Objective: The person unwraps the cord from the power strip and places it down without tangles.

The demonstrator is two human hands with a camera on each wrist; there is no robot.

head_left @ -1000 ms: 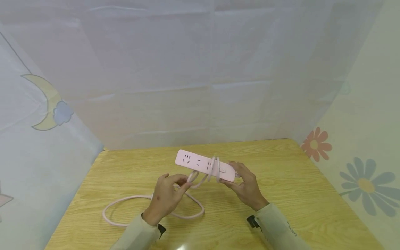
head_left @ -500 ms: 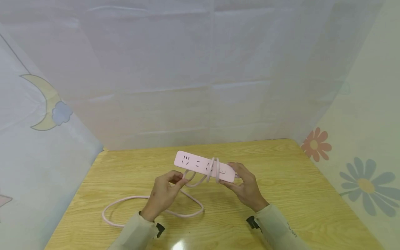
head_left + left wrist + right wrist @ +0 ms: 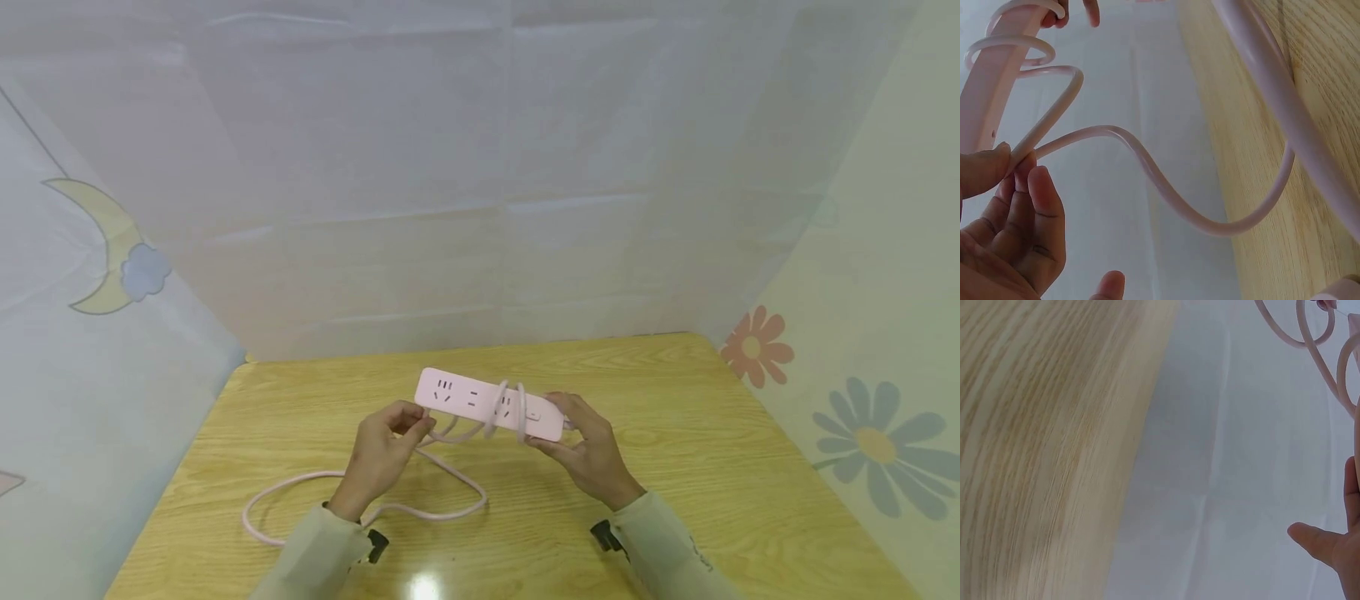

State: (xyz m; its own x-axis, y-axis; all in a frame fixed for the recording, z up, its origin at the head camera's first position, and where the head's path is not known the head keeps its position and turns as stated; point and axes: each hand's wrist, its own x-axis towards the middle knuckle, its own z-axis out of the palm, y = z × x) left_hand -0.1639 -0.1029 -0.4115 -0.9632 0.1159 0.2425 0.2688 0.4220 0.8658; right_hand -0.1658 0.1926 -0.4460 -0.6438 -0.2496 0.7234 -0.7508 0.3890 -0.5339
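A pink power strip is held up over the table, tilted down to the right, its sockets facing the head camera. My right hand grips its right end, by the switch, between thumb and fingers. The pink cord loops around the strip's right half. Below the strip's left end, my left hand pinches the cord between thumb and fingertips, plain in the left wrist view. From there the cord hangs in a curve toward the table. The right wrist view catches only part of the right hand at its edge.
Loose cord lies in wide curves on the wooden table, partly under the left forearm. A pale sheet hangs behind the table's back edge. Patterned sheets with a moon and flowers stand at the sides.
My left hand has moved left and slightly up with the pinched cord, drawing it along under the strip. The strip has tipped a little, its left end lower. The right hand stays nearly still.
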